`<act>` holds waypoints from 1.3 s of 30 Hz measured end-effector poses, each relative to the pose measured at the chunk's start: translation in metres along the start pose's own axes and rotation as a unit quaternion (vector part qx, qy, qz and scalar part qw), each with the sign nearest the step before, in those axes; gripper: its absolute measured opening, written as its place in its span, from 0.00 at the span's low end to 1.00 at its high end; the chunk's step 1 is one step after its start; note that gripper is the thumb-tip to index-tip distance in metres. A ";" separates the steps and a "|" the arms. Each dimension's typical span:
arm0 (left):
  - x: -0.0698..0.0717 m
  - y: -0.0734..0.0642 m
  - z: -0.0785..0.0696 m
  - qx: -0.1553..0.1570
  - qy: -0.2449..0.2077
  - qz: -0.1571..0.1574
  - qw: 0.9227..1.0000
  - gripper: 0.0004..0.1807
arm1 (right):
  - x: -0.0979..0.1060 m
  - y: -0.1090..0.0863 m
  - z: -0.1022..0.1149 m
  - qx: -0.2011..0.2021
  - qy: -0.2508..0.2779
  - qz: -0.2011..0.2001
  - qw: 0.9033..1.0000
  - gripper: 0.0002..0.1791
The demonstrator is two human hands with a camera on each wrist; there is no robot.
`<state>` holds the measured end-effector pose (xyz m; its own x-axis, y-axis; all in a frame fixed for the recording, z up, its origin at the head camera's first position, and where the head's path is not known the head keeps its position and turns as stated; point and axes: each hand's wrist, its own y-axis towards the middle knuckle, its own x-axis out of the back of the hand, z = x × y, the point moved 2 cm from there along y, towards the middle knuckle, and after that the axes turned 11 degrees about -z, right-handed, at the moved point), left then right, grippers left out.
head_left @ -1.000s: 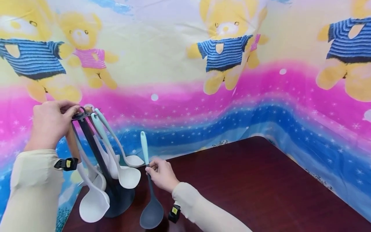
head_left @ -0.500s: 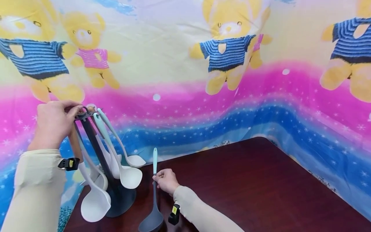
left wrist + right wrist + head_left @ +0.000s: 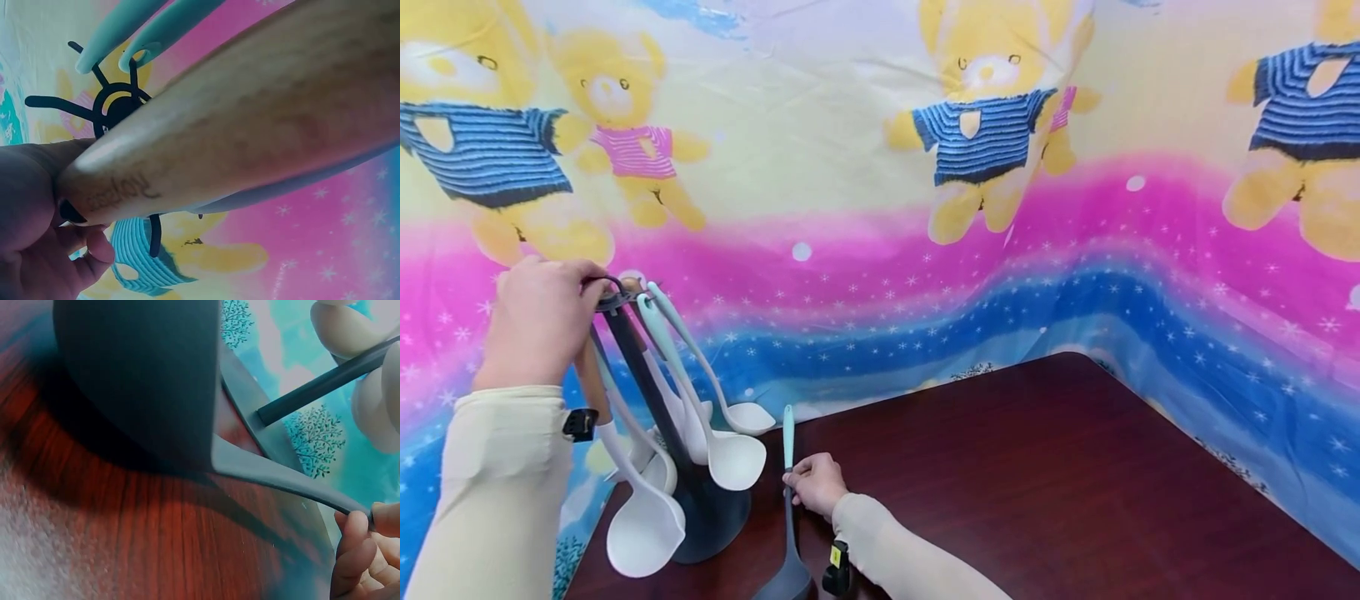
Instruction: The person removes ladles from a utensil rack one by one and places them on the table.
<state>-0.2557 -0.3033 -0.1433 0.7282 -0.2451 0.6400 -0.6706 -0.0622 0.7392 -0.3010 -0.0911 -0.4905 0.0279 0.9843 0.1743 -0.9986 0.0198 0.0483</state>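
My left hand (image 3: 538, 321) grips the top of a black utensil stand (image 3: 643, 383), thumb and fingers at its ring. In the left wrist view, a wooden handle (image 3: 237, 125) crosses close in front and covers part of the fingers. My right hand (image 3: 818, 483) pinches the shaft of a dark grey ladle just below its mint handle (image 3: 788, 442). That ladle's bowl (image 3: 137, 375) hangs low over the table, its lower edge cut off in the head view. Several white utensils hang from the stand, among them a large ladle (image 3: 643, 533) and a smaller one (image 3: 737, 462).
The stand's round black base (image 3: 711, 533) sits near the left edge of a dark red-brown wooden table (image 3: 1037, 475). A cloth backdrop printed with bears (image 3: 985, 137) rises behind the table and along its right side.
My right hand has moved down with the grey ladle, first a little right, then slightly back left. The ladle's bowl is now lower and nearer the frame's bottom. My left hand stays on the stand.
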 end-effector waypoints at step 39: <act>0.003 0.005 -0.015 -0.025 0.068 -0.008 0.997 0.18 | -0.013 0.009 -0.003 -0.038 -0.075 0.011 0.996 0.07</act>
<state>-0.2553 -0.2901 -0.1346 0.7533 -0.1102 0.6483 -0.6535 -0.0155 0.7567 -0.3108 -0.1031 -0.4954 0.0058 0.9472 0.3204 -0.9994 0.0167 -0.0311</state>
